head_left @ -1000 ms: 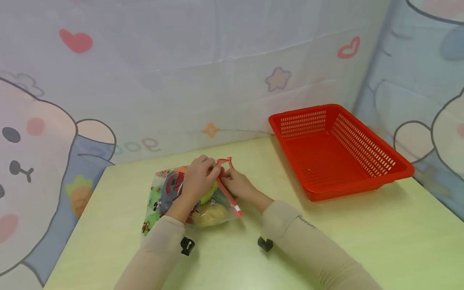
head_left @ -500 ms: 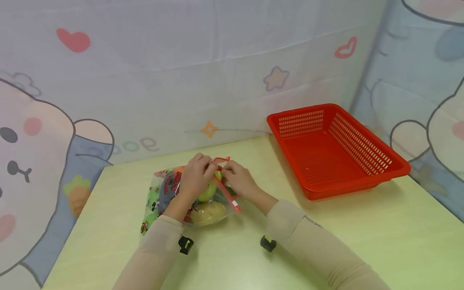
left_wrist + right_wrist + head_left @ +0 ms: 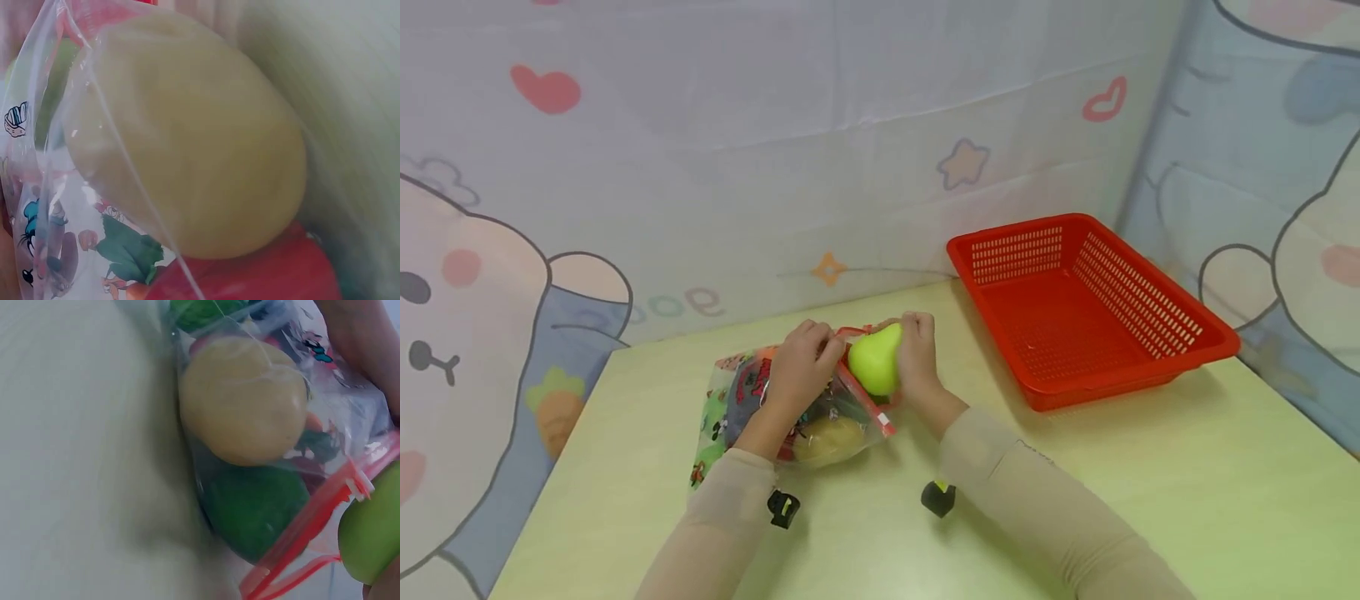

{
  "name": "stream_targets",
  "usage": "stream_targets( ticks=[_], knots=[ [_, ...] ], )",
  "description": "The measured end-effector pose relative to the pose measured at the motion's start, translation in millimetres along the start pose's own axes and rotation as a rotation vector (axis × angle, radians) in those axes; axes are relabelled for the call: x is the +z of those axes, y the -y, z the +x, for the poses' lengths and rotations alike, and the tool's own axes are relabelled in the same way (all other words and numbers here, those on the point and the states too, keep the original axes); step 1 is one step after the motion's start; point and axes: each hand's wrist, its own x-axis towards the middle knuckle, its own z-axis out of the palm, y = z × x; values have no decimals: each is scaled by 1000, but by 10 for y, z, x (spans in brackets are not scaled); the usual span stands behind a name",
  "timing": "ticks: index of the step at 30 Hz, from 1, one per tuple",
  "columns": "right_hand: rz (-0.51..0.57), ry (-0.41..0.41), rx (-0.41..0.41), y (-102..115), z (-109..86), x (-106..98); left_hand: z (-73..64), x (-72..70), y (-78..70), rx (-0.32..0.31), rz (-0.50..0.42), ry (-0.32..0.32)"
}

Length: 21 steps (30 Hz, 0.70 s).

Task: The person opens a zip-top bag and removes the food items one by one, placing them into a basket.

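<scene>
A clear zip bag (image 3: 857, 417) with cartoon print and a red zip edge lies on the table, its mouth towards the right. My left hand (image 3: 797, 375) lies over the bag and grips it by the red edge of its mouth. At that mouth my right hand (image 3: 917, 358) holds a bright green apple (image 3: 876, 360), fingers around its right side. Inside the bag a potato (image 3: 194, 137) shows through the plastic. A dark green rounded thing (image 3: 253, 509) lies beside it near the zip, and a red thing (image 3: 250, 275) touches the potato in the left wrist view.
A red plastic basket (image 3: 1075, 325) with slotted walls stands at the back right of the pale table (image 3: 865, 542). Behind it hangs a printed cloth backdrop (image 3: 760, 167). A black wrist camera mount sits under each sleeve.
My right hand has gone from the zip edge into the bag's mouth and drawn the green apple up and out to the right. My left hand has stayed on the bag.
</scene>
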Motion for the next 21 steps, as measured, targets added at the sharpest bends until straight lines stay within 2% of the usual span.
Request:
stream_targets(
  ticks=[2,5,10,14,17,21],
  knots=[
    [10,1,-18,60,37,-31,10,10,3,-5,1,7],
    [-51,63,-62,222,66,-109,12,16,3,-5,6,9],
    [-257,191,-190,675,135,-304,1,25,-15,14,12,14],
    [-357,237,-262,1049,260,-411,-50,-2,18,15,24,4],
    [-408,211,-271,1254,449,-486,-100,-44,51,7,34,-2],
    [-496,150,-224,1393,804,-598,-187,-113,93,-5,43,-19]
  ],
)
